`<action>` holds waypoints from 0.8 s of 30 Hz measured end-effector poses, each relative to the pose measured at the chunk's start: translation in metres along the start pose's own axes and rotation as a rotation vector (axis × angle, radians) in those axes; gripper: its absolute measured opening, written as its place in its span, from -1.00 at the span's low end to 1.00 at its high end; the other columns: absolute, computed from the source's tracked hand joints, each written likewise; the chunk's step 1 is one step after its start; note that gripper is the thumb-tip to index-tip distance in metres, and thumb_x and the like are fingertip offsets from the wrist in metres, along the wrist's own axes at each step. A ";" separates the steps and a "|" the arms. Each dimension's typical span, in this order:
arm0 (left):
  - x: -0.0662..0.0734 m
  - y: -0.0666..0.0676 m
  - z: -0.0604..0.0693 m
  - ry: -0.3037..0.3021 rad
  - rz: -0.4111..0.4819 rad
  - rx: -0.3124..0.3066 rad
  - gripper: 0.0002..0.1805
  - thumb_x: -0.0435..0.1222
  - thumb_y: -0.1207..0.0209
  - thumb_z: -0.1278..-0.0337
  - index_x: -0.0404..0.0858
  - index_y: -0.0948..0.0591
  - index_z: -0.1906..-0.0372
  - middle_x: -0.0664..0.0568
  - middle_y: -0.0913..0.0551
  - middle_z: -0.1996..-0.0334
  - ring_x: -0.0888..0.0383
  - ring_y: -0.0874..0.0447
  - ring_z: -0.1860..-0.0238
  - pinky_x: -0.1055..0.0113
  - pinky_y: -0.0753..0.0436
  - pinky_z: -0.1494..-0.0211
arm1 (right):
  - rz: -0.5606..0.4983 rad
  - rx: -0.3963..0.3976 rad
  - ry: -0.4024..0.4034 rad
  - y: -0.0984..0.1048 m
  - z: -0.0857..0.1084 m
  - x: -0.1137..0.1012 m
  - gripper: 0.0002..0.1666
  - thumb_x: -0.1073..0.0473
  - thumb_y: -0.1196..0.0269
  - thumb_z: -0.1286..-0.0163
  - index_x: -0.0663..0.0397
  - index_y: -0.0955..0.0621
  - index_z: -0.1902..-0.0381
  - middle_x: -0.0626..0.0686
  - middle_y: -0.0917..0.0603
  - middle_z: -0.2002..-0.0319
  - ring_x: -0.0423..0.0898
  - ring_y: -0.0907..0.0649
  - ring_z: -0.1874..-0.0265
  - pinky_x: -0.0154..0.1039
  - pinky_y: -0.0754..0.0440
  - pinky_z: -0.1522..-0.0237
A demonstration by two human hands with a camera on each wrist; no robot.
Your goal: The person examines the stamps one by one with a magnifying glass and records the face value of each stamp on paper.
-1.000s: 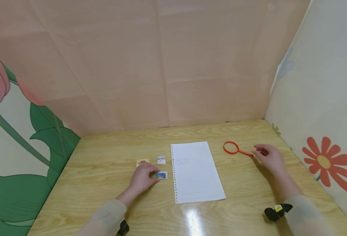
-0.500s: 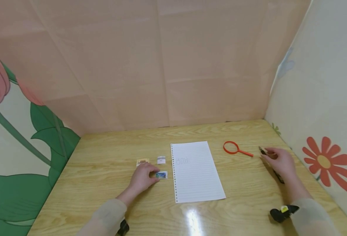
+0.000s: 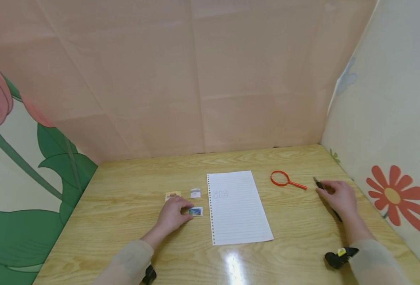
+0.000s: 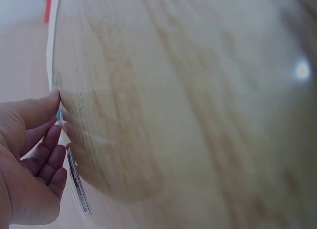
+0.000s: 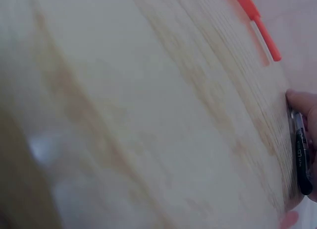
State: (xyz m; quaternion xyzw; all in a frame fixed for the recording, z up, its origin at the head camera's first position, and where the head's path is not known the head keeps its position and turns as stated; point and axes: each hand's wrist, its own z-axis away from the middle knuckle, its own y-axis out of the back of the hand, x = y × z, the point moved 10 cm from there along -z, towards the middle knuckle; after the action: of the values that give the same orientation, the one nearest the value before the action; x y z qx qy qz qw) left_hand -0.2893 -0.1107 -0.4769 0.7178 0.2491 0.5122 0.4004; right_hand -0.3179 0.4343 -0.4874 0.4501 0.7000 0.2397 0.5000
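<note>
A black pen [image 5: 301,162] at the paper's [image 3: 239,211] three o'clock is pinched by the right hand's [image 3: 340,198] fingers, wrist angled toward eleven; at nine, a blue-pictured card [image 3: 196,211] is edge-pinched by the left hand's [image 3: 173,213] fingers, wrist angled toward two

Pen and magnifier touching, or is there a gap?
Apart: the head view shows bare table between the tip of the pen and the end of the magnifier's handle.
</note>
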 end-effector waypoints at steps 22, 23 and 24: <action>0.001 0.001 0.001 -0.008 0.005 0.007 -0.68 -0.29 -0.51 0.09 -0.20 -0.76 0.14 0.04 -0.71 0.17 0.00 -0.60 0.02 0.00 -0.44 -0.23 | -0.050 0.055 -0.124 0.006 0.004 0.005 -0.64 0.18 -0.31 -0.33 0.31 -0.65 -0.01 0.26 -0.67 0.25 -0.20 -0.51 0.38 -0.26 -0.37 0.36; 0.001 0.001 0.001 -0.006 0.005 0.007 -0.68 -0.28 -0.51 0.09 -0.20 -0.76 0.14 0.04 -0.71 0.17 0.00 -0.60 0.02 0.00 -0.44 -0.23 | -0.055 0.060 -0.126 0.006 0.004 0.004 -0.64 0.18 -0.31 -0.33 0.30 -0.65 -0.01 0.25 -0.67 0.26 -0.29 -0.48 0.40 -0.27 -0.37 0.36; 0.001 0.001 0.001 -0.008 0.000 0.007 -0.68 -0.28 -0.51 0.09 -0.20 -0.76 0.14 0.04 -0.71 0.17 0.00 -0.60 0.02 0.00 -0.45 -0.22 | -0.062 0.063 -0.128 0.008 0.004 0.003 -0.65 0.18 -0.31 -0.33 0.29 -0.65 -0.01 0.24 -0.67 0.26 -0.37 -0.45 0.42 -0.29 -0.37 0.36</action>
State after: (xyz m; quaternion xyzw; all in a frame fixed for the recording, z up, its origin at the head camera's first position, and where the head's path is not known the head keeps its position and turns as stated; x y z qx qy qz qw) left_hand -0.2882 -0.1101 -0.4758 0.7213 0.2494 0.5085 0.3987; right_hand -0.3111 0.4400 -0.4846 0.4583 0.6874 0.1727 0.5363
